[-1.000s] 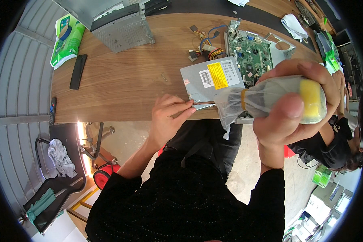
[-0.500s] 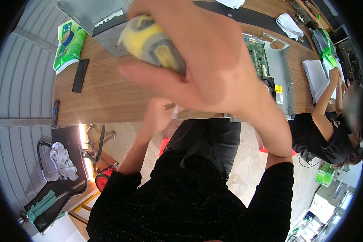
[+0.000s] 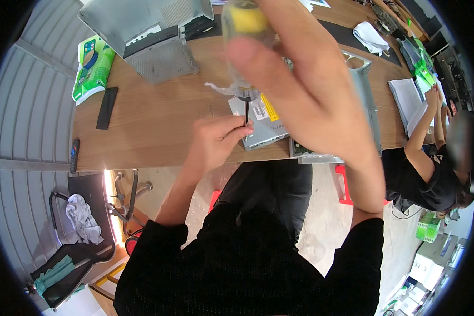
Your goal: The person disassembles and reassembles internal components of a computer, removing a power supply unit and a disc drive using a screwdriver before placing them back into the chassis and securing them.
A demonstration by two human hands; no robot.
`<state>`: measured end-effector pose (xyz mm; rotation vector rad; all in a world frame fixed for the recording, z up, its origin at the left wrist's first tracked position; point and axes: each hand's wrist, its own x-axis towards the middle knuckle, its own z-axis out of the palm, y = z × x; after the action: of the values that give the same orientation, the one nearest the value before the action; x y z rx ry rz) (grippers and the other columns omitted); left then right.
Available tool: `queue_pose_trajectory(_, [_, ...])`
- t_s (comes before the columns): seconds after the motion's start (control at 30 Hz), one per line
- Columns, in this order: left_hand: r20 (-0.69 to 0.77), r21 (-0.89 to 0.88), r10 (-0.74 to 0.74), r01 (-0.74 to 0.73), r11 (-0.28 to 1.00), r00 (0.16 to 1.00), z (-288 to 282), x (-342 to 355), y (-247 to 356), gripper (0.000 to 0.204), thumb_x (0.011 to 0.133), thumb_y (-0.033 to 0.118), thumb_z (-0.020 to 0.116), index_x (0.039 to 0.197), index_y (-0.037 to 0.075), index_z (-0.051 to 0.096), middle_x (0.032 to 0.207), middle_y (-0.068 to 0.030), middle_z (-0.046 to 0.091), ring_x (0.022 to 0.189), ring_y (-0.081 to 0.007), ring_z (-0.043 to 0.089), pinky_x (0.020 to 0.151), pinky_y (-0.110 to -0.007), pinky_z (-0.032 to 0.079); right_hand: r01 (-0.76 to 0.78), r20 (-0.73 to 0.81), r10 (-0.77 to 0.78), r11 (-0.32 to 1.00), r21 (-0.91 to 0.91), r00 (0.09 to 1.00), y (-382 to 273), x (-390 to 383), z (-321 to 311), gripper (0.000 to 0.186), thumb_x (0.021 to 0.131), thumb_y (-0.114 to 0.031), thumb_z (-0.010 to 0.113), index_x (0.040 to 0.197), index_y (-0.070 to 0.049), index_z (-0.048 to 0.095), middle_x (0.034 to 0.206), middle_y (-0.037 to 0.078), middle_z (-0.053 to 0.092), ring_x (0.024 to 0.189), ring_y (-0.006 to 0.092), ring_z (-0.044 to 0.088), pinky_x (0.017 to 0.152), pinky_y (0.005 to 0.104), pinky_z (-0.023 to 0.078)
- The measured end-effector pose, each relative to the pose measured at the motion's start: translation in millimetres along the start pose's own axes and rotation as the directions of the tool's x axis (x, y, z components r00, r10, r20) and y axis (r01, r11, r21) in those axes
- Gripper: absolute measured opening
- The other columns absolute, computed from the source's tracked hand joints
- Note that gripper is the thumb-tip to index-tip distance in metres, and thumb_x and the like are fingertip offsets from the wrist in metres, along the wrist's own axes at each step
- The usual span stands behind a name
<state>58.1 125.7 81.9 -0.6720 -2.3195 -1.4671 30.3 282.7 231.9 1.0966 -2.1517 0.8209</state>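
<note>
The right hand (image 3: 305, 89), raised close to the camera and filling the upper middle of the frame, is closed around the clear, yellow-capped handle of a screwdriver (image 3: 243, 31), which stands upright with its dark shaft pointing down. The left hand (image 3: 216, 139), just below centre, has its fingers pinched together around the lower end of that shaft, steadying the tip where it meets the grey metal drive (image 3: 263, 124), a flat box with a yellow and white label that lies at the near edge of the wooden bench (image 3: 158, 121). Judging from this grip, the step in hand looks like seating the tip on a screw at the drive's near edge; the screw itself is too small to make out. The next move would call for keeping the shaft upright, pressing down and turning the handle while the left fingers guide the tip. Just right of the drive, partly hidden by the right hand, lies a grey metal chassis frame (image 3: 366, 100). At the upper left of the frame sit a grey computer case (image 3: 147, 26), a green packet (image 3: 92, 66) and a black remote-like bar (image 3: 106, 108). At the right edge another person (image 3: 432, 174) in black leans over white papers (image 3: 405, 97).
</note>
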Motion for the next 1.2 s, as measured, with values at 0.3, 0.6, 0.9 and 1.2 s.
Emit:
queue_pose_trajectory(0.3, [0.223,0.003,0.006,-0.007,1.000,0.975,-14.7,-6.0,8.5,0.008,0.085,0.004,0.066,0.089,-0.001,0.070,0.081,-0.0146,0.069,0.072,-0.0309,0.067,0.069,-0.035,0.051,0.069,-0.059,-0.072,0.997,-0.045,0.996,-1.0,-1.8,-9.5,0.036,0.067,-0.022,0.083,0.095,-0.008,0.064,0.086,0.009,0.061,0.071,0.0246,0.061,0.058,0.0325,0.048])
queue_pose_trajectory(0.6, [0.137,-0.161,0.002,0.020,0.987,0.991,-14.5,-21.5,-20.5,0.024,0.084,0.007,0.067,0.106,-0.002,0.062,0.100,-0.0148,0.064,0.091,-0.0301,0.061,0.081,-0.037,0.048,0.114,-0.051,-0.103,0.844,0.525,0.993,-5.2,-8.4,-7.6,0.024,0.080,-0.012,0.070,0.100,-0.004,0.059,0.089,0.012,0.052,0.084,0.0273,0.060,0.062,0.0407,0.050])
queue_pose_trajectory(0.9, [-0.070,-0.189,0.047,-0.059,0.980,0.996,0.8,-16.8,-33.8,0.046,0.084,0.008,0.067,0.125,-0.003,0.051,0.120,-0.0137,0.055,0.109,-0.0268,0.054,0.094,-0.038,0.043,0.002,-0.171,0.043,0.967,0.253,0.984,-4.2,-16.7,0.4,0.040,0.076,-0.020,0.080,0.110,-0.007,0.064,0.095,0.010,0.059,0.081,0.0285,0.062,0.063,0.0365,0.051])
queue_pose_trajectory(1.2, [0.300,-0.042,-0.049,0.064,0.997,0.953,-30.4,-36.2,-49.0,0.031,0.085,0.009,0.067,0.115,0.002,0.064,0.112,-0.0152,0.067,0.105,-0.0291,0.063,0.090,-0.040,0.047,0.169,-0.248,-0.027,0.803,0.572,0.968,14.8,-15.5,6.1,0.038,0.077,-0.009,0.076,0.112,-0.007,0.065,0.100,0.011,0.056,0.086,0.0280,0.061,0.068,0.0366,0.050])
